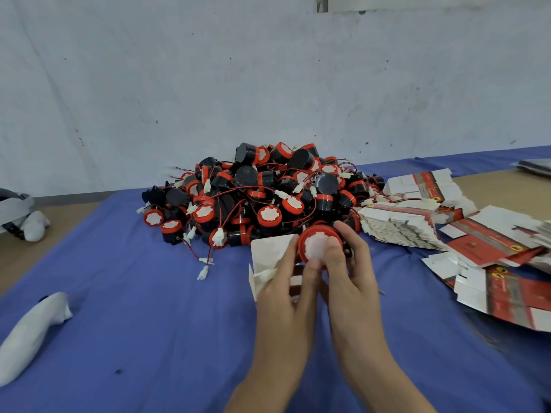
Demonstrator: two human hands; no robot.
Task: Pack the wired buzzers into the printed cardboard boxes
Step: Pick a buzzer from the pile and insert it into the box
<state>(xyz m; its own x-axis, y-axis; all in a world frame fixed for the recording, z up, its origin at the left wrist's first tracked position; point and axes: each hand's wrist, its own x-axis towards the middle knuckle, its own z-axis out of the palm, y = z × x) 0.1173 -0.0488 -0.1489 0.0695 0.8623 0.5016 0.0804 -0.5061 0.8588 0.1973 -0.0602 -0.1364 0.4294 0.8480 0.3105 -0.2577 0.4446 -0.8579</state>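
Observation:
A buzzer (pixel 316 240) with a red rim, white face and black body is held above the blue cloth, just in front of the pile. My right hand (pixel 351 272) grips it, thumb across the white face and fingers curled behind the body. My left hand (pixel 287 281) holds a partly unfolded cardboard box (pixel 268 254), white inside, with its open flaps up and to the left of the buzzer; the left fingertips touch the buzzer's rim. A large pile of wired buzzers (pixel 262 192) lies beyond both hands.
Stacks of flat printed red-and-white boxes (pixel 417 216) spread across the right side. A white cloth bundle (pixel 32 332) lies at the near left, another (pixel 34 225) at the far left. Blue cloth (pixel 149 323) covers the table; a pale wall stands behind.

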